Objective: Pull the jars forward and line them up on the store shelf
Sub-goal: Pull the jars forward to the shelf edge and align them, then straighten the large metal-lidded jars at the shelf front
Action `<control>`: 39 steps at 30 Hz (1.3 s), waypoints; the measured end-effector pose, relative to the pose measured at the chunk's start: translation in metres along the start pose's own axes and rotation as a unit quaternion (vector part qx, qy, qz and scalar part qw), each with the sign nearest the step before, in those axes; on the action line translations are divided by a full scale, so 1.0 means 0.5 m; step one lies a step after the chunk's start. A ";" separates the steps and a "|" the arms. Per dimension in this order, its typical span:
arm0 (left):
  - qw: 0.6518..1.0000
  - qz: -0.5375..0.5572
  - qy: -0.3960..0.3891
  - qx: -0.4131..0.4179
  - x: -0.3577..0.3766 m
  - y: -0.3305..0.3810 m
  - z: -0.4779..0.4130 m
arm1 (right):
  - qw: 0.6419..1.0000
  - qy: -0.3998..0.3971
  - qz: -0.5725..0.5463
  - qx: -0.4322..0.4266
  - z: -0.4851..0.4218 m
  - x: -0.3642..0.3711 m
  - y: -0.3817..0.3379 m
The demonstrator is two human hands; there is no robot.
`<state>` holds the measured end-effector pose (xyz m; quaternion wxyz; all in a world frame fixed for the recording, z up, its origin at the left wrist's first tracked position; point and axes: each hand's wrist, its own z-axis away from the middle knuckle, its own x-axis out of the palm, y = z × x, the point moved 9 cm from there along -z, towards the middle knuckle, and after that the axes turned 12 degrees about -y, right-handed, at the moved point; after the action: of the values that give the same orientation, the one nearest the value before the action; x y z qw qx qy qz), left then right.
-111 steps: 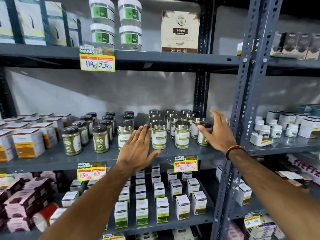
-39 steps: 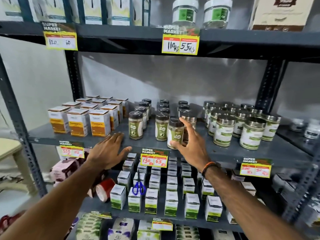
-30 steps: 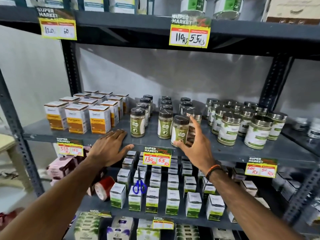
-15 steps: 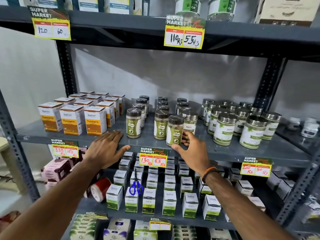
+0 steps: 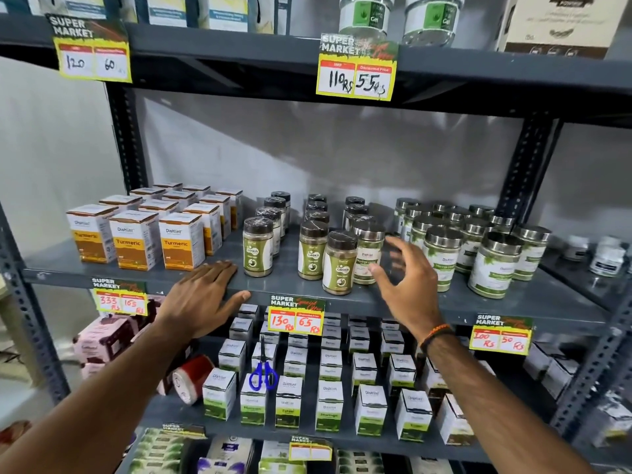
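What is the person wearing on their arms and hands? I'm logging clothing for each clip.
Both forearms are bare, with no sleeves in view. The left hand wears no glove, ring or band. The right hand is also ungloved; at its wrist sits a thin orange and black braided wristband.

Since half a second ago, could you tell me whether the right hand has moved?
Yes. The right hand has let go of the front brown-lidded jar and shifted right, toward the steel-lidded jars, fingers spread; the jar stands by the 130/65 price tag.
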<state>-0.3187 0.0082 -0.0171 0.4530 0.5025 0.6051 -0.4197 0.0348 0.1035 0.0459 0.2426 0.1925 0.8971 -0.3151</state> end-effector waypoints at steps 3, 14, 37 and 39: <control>1.000 0.000 -0.001 0.000 0.001 -0.001 0.000 | 0.998 -0.059 -0.001 0.014 -0.045 0.014 0.036; 1.000 0.012 0.008 0.007 0.001 -0.003 -0.001 | 0.984 -0.172 -0.043 0.022 -0.073 0.072 0.041; 0.982 0.035 0.126 0.140 -0.302 0.518 0.033 | 0.999 0.000 -0.035 0.000 0.023 -0.401 0.037; 0.983 0.036 0.101 0.150 -0.273 0.580 0.013 | 0.999 0.008 -0.034 0.009 0.034 -0.438 0.067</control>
<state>-0.0196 0.0122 0.0983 0.3240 0.6262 0.5595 -0.4357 0.2338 0.0745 0.1401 0.2231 0.1663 0.9023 -0.3293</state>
